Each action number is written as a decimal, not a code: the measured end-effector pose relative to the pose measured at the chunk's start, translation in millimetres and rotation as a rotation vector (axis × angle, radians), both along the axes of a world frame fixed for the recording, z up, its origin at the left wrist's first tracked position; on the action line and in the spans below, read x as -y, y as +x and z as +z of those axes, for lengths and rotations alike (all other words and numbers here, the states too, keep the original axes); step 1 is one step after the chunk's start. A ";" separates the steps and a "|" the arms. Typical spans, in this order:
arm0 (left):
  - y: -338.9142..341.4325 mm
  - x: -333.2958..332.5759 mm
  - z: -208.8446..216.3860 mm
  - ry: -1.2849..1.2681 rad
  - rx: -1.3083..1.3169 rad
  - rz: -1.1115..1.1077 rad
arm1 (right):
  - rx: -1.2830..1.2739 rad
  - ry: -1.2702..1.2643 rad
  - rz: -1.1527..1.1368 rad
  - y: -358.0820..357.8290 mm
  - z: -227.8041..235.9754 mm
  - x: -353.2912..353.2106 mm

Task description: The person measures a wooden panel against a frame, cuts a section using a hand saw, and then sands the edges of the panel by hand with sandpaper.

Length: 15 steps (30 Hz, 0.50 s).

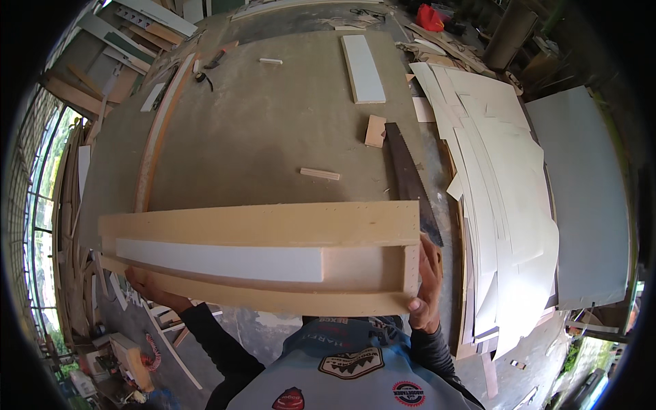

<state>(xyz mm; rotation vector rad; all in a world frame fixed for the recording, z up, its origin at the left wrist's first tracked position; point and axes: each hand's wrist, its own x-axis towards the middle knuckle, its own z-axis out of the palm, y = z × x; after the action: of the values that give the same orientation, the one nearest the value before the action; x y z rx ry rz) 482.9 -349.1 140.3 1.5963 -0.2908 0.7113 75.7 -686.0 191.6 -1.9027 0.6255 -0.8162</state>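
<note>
A long, shallow wooden box frame [273,225] lies crosswise in front of me at the near side of the worktable. Inside it rests a white panel strip [219,260], which stops short of the right end. My left hand [148,286] grips the near side of the frame toward its left end, with the fingertips partly hidden. At the right end, my right hand [428,287] is wrapped round the corner, thumb on the near edge and fingers along the end. Just beyond that hand, a handsaw [408,167] lies with its lower end beside the frame.
On the worktable [239,130] lie a small wood block [375,131], a short wood strip [320,174], a white board [363,70] and a long batten [164,130]. A hammer [217,57] is at the far left. Stacked white sheets [492,171] stand to the right.
</note>
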 end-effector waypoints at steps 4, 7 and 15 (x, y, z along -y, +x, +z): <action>-11.9 -22.2 3.1 0.620 0.220 0.171 | 0.057 -0.013 0.302 -21.7 -10.6 50.8; -40.4 -20.3 6.2 0.515 0.084 0.152 | -0.034 -0.069 0.481 -39.0 -15.7 96.7; -244.2 164.7 52.2 0.462 -0.114 0.238 | -0.443 -0.173 0.372 -196.1 -96.9 247.7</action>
<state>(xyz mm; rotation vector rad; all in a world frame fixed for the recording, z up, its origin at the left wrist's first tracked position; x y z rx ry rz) 238.7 -513.8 192.5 2.1294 -0.1904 0.7659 -120.5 -933.8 94.6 -2.2916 0.4468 -0.2142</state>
